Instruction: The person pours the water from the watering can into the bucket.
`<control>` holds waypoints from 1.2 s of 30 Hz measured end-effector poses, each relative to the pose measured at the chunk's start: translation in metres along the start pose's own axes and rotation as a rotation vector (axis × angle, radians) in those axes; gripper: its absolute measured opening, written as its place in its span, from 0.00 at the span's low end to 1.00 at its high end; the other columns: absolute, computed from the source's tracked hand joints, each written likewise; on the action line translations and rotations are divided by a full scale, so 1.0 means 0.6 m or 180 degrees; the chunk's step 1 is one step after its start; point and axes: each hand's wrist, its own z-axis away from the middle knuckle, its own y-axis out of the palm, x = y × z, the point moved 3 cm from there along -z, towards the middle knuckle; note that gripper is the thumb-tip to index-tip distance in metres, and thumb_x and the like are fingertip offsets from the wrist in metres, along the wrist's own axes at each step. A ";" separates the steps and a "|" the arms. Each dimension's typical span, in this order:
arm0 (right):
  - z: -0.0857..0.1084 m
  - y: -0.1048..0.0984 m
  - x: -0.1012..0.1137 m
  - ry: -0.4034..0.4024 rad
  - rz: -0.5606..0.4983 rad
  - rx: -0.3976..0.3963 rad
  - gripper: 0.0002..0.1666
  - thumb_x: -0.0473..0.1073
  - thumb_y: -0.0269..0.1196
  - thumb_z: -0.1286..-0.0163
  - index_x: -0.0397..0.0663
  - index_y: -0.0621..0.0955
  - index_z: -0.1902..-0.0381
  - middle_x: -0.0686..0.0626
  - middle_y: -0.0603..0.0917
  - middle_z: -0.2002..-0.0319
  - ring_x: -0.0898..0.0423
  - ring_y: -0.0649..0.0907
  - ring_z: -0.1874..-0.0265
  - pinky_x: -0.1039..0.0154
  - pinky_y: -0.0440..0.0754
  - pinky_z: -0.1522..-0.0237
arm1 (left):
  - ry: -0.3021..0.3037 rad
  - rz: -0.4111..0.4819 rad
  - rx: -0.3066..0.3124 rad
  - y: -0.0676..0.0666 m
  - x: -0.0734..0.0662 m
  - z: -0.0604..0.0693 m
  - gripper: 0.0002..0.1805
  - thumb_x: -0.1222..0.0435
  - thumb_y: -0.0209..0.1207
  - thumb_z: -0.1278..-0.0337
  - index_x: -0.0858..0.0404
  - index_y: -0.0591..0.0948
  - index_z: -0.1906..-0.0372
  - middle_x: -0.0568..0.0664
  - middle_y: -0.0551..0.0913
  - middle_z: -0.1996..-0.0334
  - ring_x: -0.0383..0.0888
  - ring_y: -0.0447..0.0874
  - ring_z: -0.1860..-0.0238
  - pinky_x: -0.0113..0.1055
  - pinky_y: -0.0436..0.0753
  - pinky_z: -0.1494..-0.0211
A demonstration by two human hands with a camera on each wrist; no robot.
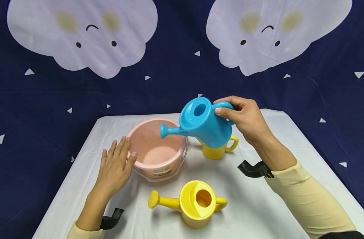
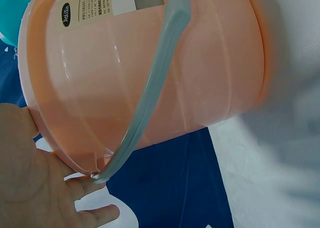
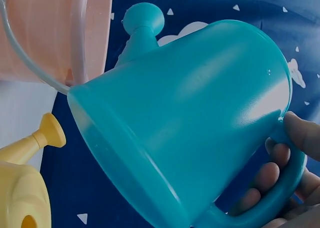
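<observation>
A blue watering can (image 1: 213,127) is held up by its handle in my right hand (image 1: 249,119), its spout pointing left over the rim of the pink bucket (image 1: 170,165). In the right wrist view, the fingers curl through the handle of the can (image 3: 190,118). My left hand (image 1: 114,167) rests with straight fingers against the bucket's left rim; in the left wrist view, the hand (image 2: 45,178) touches the rim near the grey bail's pivot. Small drops dot the inside of the bucket. The blue can is tilted.
A yellow watering can (image 1: 197,205) stands near the front, spout to the left. Another yellow one (image 1: 215,152) stands behind, partly hidden below the blue can. A white cloth covers the table (image 1: 247,205); a dark blue curtain (image 1: 176,83) with clouds hangs behind.
</observation>
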 end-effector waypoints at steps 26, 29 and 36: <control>-0.026 0.014 0.022 -0.0019 0.0399 0.0143 0.21 0.52 0.69 0.43 0.50 0.83 0.53 0.50 0.85 0.55 0.57 0.81 0.54 0.57 0.79 0.47 | -0.0017 0.0033 0.0012 -0.001 -0.001 0.001 0.35 0.45 0.33 0.28 0.58 0.49 0.25 0.56 0.50 0.25 0.60 0.40 0.24 0.65 0.37 0.28; -0.028 0.016 0.023 -0.0020 0.0396 0.0163 0.21 0.51 0.70 0.43 0.50 0.83 0.53 0.50 0.85 0.54 0.57 0.82 0.54 0.56 0.79 0.47 | -0.0014 0.0031 0.0007 -0.001 -0.001 0.001 0.35 0.45 0.33 0.28 0.58 0.49 0.25 0.56 0.50 0.25 0.60 0.40 0.24 0.65 0.37 0.28; -0.031 0.022 0.026 -0.0029 0.0385 0.0186 0.20 0.50 0.70 0.43 0.50 0.84 0.54 0.49 0.85 0.54 0.56 0.81 0.53 0.55 0.79 0.45 | -0.0009 0.0022 0.0001 0.001 0.000 0.000 0.35 0.45 0.33 0.28 0.58 0.50 0.25 0.56 0.50 0.25 0.60 0.40 0.24 0.64 0.36 0.28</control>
